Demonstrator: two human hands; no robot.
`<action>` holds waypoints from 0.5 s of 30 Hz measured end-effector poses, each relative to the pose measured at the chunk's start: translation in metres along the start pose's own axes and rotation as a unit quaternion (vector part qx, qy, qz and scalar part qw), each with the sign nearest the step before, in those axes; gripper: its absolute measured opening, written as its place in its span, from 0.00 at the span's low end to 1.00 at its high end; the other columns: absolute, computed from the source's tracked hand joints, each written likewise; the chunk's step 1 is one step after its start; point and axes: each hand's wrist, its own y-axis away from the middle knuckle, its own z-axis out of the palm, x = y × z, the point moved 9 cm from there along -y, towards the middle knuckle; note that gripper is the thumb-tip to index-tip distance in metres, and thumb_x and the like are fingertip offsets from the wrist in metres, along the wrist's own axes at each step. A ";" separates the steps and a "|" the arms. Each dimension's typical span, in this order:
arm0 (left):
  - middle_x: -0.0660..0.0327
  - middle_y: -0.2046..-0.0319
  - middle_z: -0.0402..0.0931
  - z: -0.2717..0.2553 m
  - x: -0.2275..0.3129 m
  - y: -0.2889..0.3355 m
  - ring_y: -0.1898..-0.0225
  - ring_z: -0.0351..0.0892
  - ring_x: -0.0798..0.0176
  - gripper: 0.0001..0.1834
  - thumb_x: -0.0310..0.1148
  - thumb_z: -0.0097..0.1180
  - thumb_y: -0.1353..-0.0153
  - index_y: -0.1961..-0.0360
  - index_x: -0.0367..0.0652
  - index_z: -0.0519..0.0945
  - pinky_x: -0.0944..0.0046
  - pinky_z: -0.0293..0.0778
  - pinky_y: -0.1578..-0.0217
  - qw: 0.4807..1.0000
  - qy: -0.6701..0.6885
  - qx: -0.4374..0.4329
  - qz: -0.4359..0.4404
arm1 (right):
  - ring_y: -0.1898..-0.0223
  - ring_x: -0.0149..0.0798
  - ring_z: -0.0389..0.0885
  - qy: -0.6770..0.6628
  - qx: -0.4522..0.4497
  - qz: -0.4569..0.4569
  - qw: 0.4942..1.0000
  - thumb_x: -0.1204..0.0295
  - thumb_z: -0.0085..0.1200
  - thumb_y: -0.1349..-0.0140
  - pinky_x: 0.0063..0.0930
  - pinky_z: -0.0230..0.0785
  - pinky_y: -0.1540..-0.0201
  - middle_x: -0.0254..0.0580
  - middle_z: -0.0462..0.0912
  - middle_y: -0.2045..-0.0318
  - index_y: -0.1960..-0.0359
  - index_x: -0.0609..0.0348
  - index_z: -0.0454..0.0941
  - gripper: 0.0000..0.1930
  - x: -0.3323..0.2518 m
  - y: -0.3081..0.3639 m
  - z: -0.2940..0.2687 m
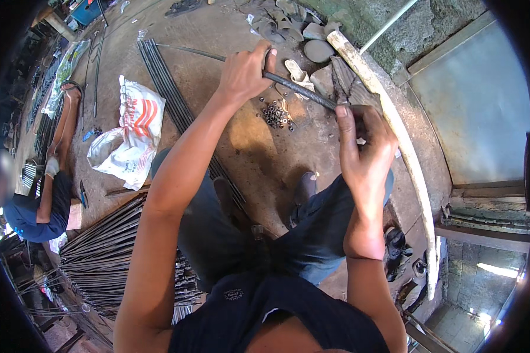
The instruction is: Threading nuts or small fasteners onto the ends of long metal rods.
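A long dark metal rod (pixel 303 90) with a threaded end slants across in front of me, running back to the upper left. My left hand (pixel 242 75) is closed around it some way from the threaded end. At that end, the thumb and fingers of my right hand (pixel 365 138) pinch the tip. Whether a nut sits between those fingers is hidden. Below the rod, a small pile of metal nuts (pixel 275 115) lies on the floor.
Long rods (pixel 172 97) lie bundled left of my legs, with a fanned stack (pixel 109 253) nearer. Beside them rests a white sack (pixel 136 132). A co-worker (pixel 38 200) sits far left. A pale pole (pixel 407 138) curves along the right; a sandal (pixel 298 75) lies beyond the nuts.
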 end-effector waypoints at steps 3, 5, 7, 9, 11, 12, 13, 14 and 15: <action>0.46 0.85 0.75 0.002 -0.001 -0.005 0.78 0.79 0.39 0.17 0.39 0.47 0.34 0.56 0.37 0.78 0.47 0.74 0.72 1.000 0.003 0.011 0.007 | 0.78 0.44 0.78 -0.025 -0.050 -0.020 0.998 0.72 0.62 0.41 0.34 0.68 0.75 0.48 0.78 0.79 0.72 0.67 0.78 0.09 -0.005 -0.008 0.004; 0.46 0.86 0.74 0.006 -0.003 -0.008 0.78 0.79 0.39 0.16 0.39 0.47 0.34 0.56 0.37 0.78 0.47 0.74 0.72 1.000 -0.005 -0.002 -0.004 | 0.79 0.44 0.77 -0.005 -0.078 -0.041 0.996 0.72 0.61 0.40 0.34 0.67 0.76 0.47 0.76 0.81 0.73 0.67 0.77 0.10 0.000 -0.006 0.013; 0.46 0.86 0.74 0.009 -0.001 -0.009 0.79 0.79 0.40 0.17 0.40 0.47 0.34 0.56 0.37 0.78 0.47 0.74 0.72 1.000 -0.007 0.000 -0.001 | 0.80 0.37 0.76 -0.009 -0.107 -0.038 0.993 0.73 0.60 0.39 0.31 0.64 0.78 0.43 0.75 0.82 0.75 0.68 0.77 0.10 0.010 -0.003 0.023; 0.46 0.86 0.74 0.008 0.001 -0.010 0.79 0.79 0.40 0.17 0.40 0.47 0.34 0.56 0.37 0.78 0.47 0.74 0.72 1.000 -0.012 0.005 0.001 | 0.81 0.33 0.76 -0.098 -0.130 0.031 0.986 0.73 0.60 0.39 0.30 0.63 0.79 0.42 0.75 0.82 0.75 0.68 0.77 0.10 0.032 0.000 0.027; 0.41 0.84 0.76 0.011 0.001 -0.011 0.79 0.80 0.38 0.21 0.43 0.44 0.34 0.55 0.35 0.78 0.44 0.76 0.72 1.000 0.000 -0.013 -0.003 | 0.81 0.28 0.76 -0.236 -0.142 0.099 0.956 0.73 0.58 0.37 0.25 0.66 0.78 0.38 0.77 0.81 0.74 0.69 0.77 0.11 0.047 0.000 0.028; 0.41 0.84 0.76 0.010 0.002 -0.011 0.79 0.80 0.38 0.21 0.43 0.44 0.34 0.55 0.35 0.78 0.44 0.76 0.72 1.000 0.000 -0.014 -0.003 | 0.81 0.28 0.76 -0.237 -0.142 0.100 0.956 0.73 0.58 0.37 0.25 0.66 0.78 0.38 0.77 0.81 0.74 0.69 0.77 0.11 0.048 -0.001 0.027; 0.41 0.84 0.76 0.010 0.001 -0.010 0.79 0.80 0.38 0.21 0.43 0.44 0.34 0.55 0.35 0.78 0.44 0.77 0.72 1.000 0.001 -0.014 -0.005 | 0.80 0.29 0.78 -0.326 -0.125 0.136 0.927 0.74 0.57 0.36 0.24 0.69 0.77 0.39 0.78 0.80 0.73 0.69 0.77 0.10 0.052 -0.001 0.026; 0.41 0.84 0.76 0.010 0.001 -0.010 0.78 0.80 0.38 0.21 0.43 0.45 0.34 0.55 0.35 0.78 0.44 0.77 0.72 1.000 0.003 -0.014 -0.006 | 0.78 0.31 0.80 -0.411 -0.107 0.171 0.889 0.74 0.57 0.35 0.22 0.72 0.75 0.40 0.79 0.79 0.72 0.69 0.78 0.10 0.056 -0.001 0.024; 0.41 0.84 0.76 0.010 0.000 -0.010 0.78 0.80 0.38 0.21 0.43 0.45 0.34 0.55 0.35 0.78 0.44 0.77 0.72 1.000 0.004 -0.014 -0.006 | 0.74 0.33 0.83 -0.457 -0.142 0.207 0.853 0.76 0.56 0.35 0.23 0.77 0.70 0.43 0.81 0.75 0.68 0.71 0.78 0.08 0.062 0.000 0.028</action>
